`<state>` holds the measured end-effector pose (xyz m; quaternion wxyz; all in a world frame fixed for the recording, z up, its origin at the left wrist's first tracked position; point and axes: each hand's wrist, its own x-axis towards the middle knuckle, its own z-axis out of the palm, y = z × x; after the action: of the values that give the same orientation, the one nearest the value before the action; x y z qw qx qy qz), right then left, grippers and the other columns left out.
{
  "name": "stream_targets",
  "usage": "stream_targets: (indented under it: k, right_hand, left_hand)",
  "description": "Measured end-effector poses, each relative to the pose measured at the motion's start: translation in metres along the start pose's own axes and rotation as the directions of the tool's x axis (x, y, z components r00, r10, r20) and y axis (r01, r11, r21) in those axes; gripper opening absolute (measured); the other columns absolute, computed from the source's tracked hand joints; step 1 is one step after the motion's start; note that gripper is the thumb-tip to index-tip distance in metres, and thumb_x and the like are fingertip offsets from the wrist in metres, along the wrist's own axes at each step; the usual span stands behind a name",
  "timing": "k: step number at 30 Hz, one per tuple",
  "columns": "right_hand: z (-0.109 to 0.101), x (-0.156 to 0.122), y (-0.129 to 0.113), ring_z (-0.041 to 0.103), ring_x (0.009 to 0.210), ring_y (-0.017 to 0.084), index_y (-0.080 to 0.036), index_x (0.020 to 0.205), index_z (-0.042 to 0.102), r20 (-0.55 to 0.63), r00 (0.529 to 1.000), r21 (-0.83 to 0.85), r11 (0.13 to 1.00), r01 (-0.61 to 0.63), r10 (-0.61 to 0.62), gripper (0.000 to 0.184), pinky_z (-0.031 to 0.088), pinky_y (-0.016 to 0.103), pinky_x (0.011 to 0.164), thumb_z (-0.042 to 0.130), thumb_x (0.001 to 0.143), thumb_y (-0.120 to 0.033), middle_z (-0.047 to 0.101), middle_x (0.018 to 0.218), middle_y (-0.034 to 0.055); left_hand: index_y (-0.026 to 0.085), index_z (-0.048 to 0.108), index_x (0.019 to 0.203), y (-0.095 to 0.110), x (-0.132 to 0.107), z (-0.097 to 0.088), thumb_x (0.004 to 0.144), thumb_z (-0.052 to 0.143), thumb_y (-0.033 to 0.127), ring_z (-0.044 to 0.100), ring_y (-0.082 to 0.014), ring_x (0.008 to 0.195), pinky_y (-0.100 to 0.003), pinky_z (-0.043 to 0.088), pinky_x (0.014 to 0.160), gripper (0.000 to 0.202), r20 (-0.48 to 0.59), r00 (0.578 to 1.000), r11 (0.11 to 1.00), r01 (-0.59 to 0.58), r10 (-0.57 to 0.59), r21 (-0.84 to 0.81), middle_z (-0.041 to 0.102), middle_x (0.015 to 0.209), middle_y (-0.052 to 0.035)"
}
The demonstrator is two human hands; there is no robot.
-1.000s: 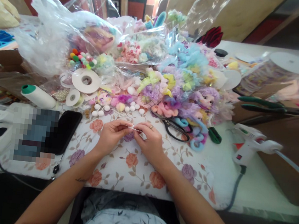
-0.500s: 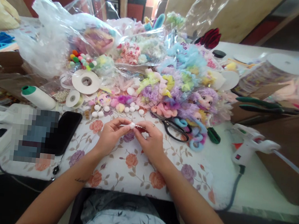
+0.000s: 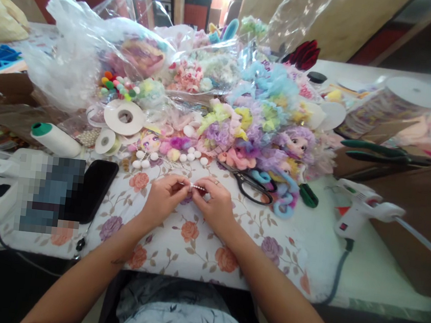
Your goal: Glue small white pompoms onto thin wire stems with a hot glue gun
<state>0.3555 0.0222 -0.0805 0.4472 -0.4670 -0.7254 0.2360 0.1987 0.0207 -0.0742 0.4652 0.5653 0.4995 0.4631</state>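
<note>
Left hand [image 3: 163,197] and right hand [image 3: 214,205] meet above the floral counter [image 3: 191,246], each pinching 1 end of a short strand of small white beads [image 3: 196,187]. Loose white pompoms [image 3: 191,155] and scissors [image 3: 249,183] lie just beyond. Risk: the grip is fingertip-only; a slip could let beads slide off and scatter into the clutter.

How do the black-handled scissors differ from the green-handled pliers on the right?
The black-handled scissors lie on the floral tablecloth just beyond the right hand; the green-handled pliers rest farther right on a cardboard box. The scissors have looped black handles, the pliers long straight green ones. Both lie flat, untouched.
</note>
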Motion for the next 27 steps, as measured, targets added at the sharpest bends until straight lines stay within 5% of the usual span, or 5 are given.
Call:
stream_targets:
  k: [4,12,27]
  right_hand:
    - [-0.0003,0.0000,0.0002,0.061,0.072,0.018,-0.021,0.081,0.063,0.010,1.000,-0.007,1.000,-0.008,0.008,0.008,0.051,0.030,0.068,0.056,0.083,-0.017,0.066,0.079,0.0041]
    - [-0.0023,0.0025,-0.0044,0.061,0.067,0.014,-0.021,0.082,0.064,-0.099,0.991,0.153,0.986,-0.068,0.084,0.003,0.053,0.027,0.064,0.062,0.083,-0.021,0.067,0.080,0.0016]
    - [-0.0032,0.0024,-0.0044,0.065,0.075,0.016,-0.022,0.090,0.070,-0.076,0.997,0.192,0.981,0.001,0.014,0.009,0.056,0.029,0.068,0.062,0.085,-0.021,0.069,0.086,0.0040]
  left_hand:
    - [0.018,0.070,0.082,-0.0010,-0.0007,-0.0002,0.079,0.067,0.027,0.063,-0.0142,0.065,-0.025,0.052,0.061,0.009,-0.023,0.997,0.994,-0.067,0.069,0.081,0.069,0.077,-0.0031]
    - [0.018,0.068,0.094,0.0037,0.0009,0.0018,0.076,0.073,0.030,0.068,-0.0173,0.086,-0.028,0.055,0.079,0.023,-0.009,1.000,0.974,0.008,-0.011,-0.224,0.071,0.094,-0.0059]
    - [0.016,0.069,0.084,0.0066,0.0014,0.0011,0.070,0.077,0.026,0.068,-0.0173,0.081,-0.029,0.056,0.077,0.019,-0.012,0.999,0.965,0.031,-0.035,-0.261,0.072,0.086,-0.0063]
